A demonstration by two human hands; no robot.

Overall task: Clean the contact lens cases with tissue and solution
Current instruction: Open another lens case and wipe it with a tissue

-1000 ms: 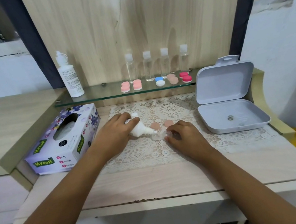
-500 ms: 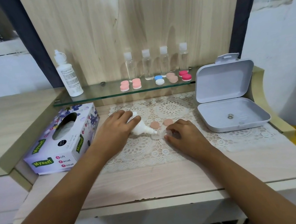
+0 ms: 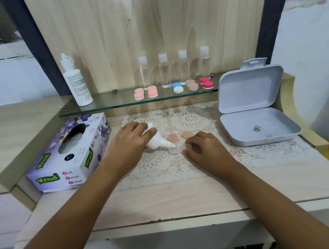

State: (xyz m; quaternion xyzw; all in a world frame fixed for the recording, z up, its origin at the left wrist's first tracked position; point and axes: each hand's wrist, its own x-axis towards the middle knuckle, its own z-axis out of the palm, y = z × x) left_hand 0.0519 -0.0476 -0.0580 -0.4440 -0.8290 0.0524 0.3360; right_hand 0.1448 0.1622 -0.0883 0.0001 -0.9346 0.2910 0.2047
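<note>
On the tabletop [image 3: 171, 200], a left hand [image 3: 127, 145], fingers [image 3: 136, 126] wrapped round a small white bottle [image 3: 156, 141], tips its nozzle into a clear lens case [image 3: 176, 149] that the right hand [image 3: 204, 150] pinches steady. Two caps [image 3: 172, 138] lie just behind. Wiping looks not yet begun: the tissue box [image 3: 68, 161] reads "Mysoft Soft Facial Tissue". More cases [image 3: 177, 87] wait on the shelf [image 3: 112, 101].

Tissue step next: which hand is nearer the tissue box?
Left. The left hand, holding the small bottle, is just right of the tissue box; the right hand is farther right, at the lens case.
</note>
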